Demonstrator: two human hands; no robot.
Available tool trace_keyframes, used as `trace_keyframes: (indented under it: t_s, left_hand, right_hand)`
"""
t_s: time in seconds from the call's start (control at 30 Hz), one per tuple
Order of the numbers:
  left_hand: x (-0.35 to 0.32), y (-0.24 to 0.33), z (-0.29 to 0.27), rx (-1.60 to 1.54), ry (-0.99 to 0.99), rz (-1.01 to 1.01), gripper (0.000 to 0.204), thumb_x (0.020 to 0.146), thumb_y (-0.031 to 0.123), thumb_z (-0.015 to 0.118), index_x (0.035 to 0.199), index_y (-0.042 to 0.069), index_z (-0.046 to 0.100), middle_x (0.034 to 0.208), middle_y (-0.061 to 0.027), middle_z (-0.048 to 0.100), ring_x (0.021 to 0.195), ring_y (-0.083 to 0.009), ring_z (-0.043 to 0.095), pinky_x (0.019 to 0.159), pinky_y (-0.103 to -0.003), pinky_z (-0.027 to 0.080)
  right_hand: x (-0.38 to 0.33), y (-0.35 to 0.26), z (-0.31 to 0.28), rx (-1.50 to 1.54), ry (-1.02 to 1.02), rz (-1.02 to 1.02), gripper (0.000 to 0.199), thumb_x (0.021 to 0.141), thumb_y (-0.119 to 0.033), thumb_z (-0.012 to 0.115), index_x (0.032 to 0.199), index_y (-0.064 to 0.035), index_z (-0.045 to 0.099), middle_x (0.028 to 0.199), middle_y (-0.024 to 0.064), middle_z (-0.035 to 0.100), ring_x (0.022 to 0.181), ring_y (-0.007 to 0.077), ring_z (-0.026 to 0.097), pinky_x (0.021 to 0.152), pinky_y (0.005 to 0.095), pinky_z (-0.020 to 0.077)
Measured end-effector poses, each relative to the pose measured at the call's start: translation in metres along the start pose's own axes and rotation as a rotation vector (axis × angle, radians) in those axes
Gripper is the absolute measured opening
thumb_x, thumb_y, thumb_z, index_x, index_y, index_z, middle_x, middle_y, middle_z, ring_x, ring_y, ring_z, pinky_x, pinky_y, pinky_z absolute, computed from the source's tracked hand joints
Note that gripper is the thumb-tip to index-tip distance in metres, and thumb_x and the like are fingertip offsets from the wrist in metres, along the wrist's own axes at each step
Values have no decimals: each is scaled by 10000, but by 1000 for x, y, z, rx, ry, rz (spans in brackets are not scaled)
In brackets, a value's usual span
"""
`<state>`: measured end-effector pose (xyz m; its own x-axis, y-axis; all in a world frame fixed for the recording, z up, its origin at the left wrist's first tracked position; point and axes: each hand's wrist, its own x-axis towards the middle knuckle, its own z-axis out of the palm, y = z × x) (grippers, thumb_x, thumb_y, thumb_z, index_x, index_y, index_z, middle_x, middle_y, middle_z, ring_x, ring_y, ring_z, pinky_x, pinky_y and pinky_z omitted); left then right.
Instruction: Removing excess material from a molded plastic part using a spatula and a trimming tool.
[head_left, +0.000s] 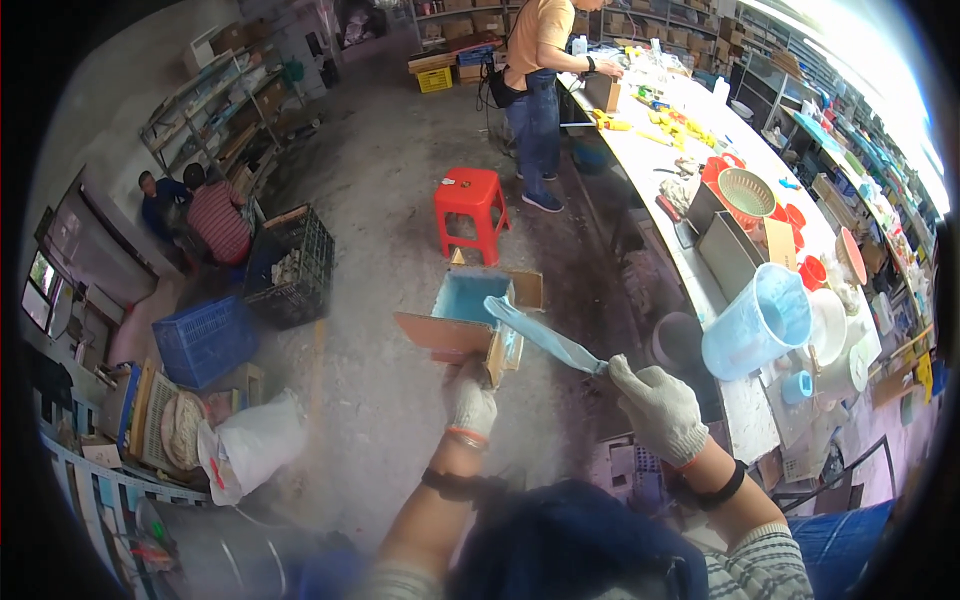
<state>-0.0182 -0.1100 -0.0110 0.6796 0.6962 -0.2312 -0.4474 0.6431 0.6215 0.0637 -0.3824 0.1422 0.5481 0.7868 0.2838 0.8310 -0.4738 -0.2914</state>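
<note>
My left hand, in a white knit glove with an orange cuff, grips the near side of a small open cardboard box. Its flaps are folded outward, and light blue material coats the inside. In my right hand, gloved the same way, is the end of a long flat spatula smeared with the same pale blue. The spatula slants up to the left, its far tip over the right edge of the box. Fingers of my left hand are partly hidden beneath the box.
A red stool stands ahead. On the right, a long white table bears a light blue bucket, baskets and cups. One person works at its far end; two others sit by a black crate and blue crate.
</note>
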Motion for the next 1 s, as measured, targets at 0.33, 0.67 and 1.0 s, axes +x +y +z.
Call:
trace_keyframes:
  t_s: [0.33, 0.67, 1.0]
  left_hand:
    - [-1, -1, -21, 52, 55, 56, 328, 909, 22, 565, 1233, -19, 540, 1146, -87, 584, 1055, -225, 601, 944, -356, 509]
    - [-36, 4, -14, 82, 85, -25, 225, 892, 9, 622, 1113, 20, 582, 1005, -56, 613, 813, -112, 597, 675, -233, 486]
    - [-43, -24, -61, 308, 66, -200, 195, 920, 4, 567, 1110, 49, 559, 883, -16, 581, 747, -65, 547, 634, -218, 433]
  right_hand:
    - [-29, 8, -33, 120, 55, 65, 509, 811, -80, 680, 1311, -101, 593, 830, 138, 622, 738, 347, 636, 658, 423, 515]
    - [-23, 0, -36, 692, -160, 265, 481, 856, 2, 652, 1330, 7, 573, 1123, 198, 697, 1012, 264, 694, 902, 328, 516]
    - [-6, -6, -43, 509, -325, 296, 447, 847, -1, 661, 1288, 32, 596, 961, 216, 706, 826, 292, 719, 738, 356, 554]
